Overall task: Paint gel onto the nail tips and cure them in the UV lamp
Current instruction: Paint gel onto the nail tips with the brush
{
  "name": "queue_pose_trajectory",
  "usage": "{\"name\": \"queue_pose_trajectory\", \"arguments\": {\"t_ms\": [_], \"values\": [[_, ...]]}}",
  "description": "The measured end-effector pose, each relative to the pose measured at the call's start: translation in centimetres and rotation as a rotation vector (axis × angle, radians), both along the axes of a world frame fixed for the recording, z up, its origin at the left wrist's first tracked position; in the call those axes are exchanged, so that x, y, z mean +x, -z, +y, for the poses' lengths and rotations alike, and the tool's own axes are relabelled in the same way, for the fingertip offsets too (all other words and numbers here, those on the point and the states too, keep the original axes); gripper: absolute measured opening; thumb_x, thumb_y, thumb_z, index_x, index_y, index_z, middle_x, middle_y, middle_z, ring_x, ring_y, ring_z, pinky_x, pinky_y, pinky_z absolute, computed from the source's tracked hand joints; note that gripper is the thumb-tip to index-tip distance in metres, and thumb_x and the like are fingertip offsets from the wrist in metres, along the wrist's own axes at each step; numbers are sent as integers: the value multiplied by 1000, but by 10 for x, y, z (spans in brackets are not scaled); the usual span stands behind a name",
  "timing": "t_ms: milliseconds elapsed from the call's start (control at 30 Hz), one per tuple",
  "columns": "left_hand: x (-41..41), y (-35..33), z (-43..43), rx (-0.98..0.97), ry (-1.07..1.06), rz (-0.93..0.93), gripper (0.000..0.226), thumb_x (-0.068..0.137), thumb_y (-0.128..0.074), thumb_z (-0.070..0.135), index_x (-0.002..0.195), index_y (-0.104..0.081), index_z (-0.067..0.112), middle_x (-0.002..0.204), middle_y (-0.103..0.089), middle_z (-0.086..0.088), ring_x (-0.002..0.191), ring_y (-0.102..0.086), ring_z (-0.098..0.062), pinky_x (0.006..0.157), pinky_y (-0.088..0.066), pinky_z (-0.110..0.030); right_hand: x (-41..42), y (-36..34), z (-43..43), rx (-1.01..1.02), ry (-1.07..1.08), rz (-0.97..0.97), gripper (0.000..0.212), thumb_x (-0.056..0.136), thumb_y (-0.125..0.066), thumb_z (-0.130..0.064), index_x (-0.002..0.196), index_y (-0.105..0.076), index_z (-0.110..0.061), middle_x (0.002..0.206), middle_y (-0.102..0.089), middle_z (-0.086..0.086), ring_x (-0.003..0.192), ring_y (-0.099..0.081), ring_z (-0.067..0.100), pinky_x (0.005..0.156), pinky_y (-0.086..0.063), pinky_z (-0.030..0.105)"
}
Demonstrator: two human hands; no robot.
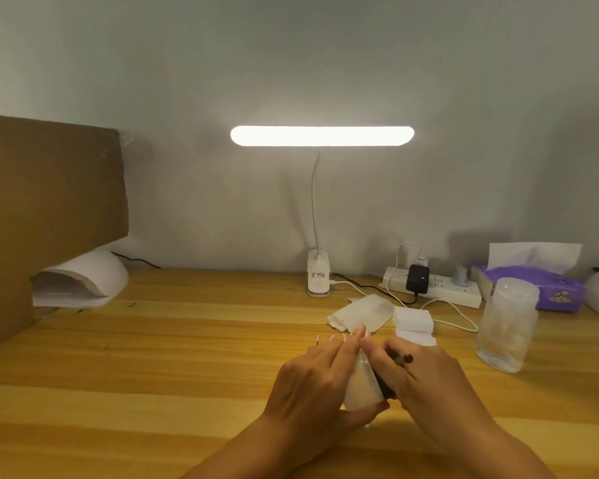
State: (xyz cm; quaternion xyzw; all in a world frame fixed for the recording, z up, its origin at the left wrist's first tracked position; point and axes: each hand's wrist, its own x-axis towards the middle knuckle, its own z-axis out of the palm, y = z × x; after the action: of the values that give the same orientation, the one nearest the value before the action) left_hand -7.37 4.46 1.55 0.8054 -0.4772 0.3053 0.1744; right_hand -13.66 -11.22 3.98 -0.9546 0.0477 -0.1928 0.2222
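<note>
My left hand (pixel 320 382) grips a small frosted gel bottle (pixel 362 388) low over the wooden desk, thumb under it and fingers along its far side. My right hand (pixel 429 378) grips the bottle's dark cap (pixel 386 385), with a dark tip (pixel 408 358) showing above the fingers. A row of pale nail tips (pixel 329 338) lies on the desk just behind my left fingers, partly hidden. The white domed UV lamp (pixel 83 281) sits at the far left, half behind a cardboard sheet.
A lit desk lamp (pixel 321 135) stands at the back on its white base (pixel 319 280). A power strip (pixel 440 288), white cables, a purple tissue box (pixel 547 285), a clear plastic jar (pixel 507 326), white pads (pixel 414 319) and a plastic packet (pixel 362 312) crowd the right side. The cardboard sheet (pixel 45 209) stands left.
</note>
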Motion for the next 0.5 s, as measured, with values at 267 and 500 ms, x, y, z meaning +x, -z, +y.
{"name": "queue_pose_trajectory", "arguments": {"t_ms": [267, 500], "values": [[0, -2, -2, 16, 2, -3, 91, 71, -75, 63, 138, -54, 5, 110, -73, -1, 89, -71, -12, 72, -59, -23, 5, 10, -4, 73, 119, -5, 80, 66, -4, -85, 87, -65, -37, 74, -64, -20, 69, -59, 1, 66, -51, 14], [5, 2, -4, 63, 65, 423, 96, 82, -59, 68, 156, -9, 32, 158, -30, 15, 141, -36, -10, 110, -37, -29, 2, 7, -2, 66, 33, -100, 67, 63, -12, -87, 86, -55, -42, 81, -63, -23, 73, -59, -1, 68, -53, 14]]}}
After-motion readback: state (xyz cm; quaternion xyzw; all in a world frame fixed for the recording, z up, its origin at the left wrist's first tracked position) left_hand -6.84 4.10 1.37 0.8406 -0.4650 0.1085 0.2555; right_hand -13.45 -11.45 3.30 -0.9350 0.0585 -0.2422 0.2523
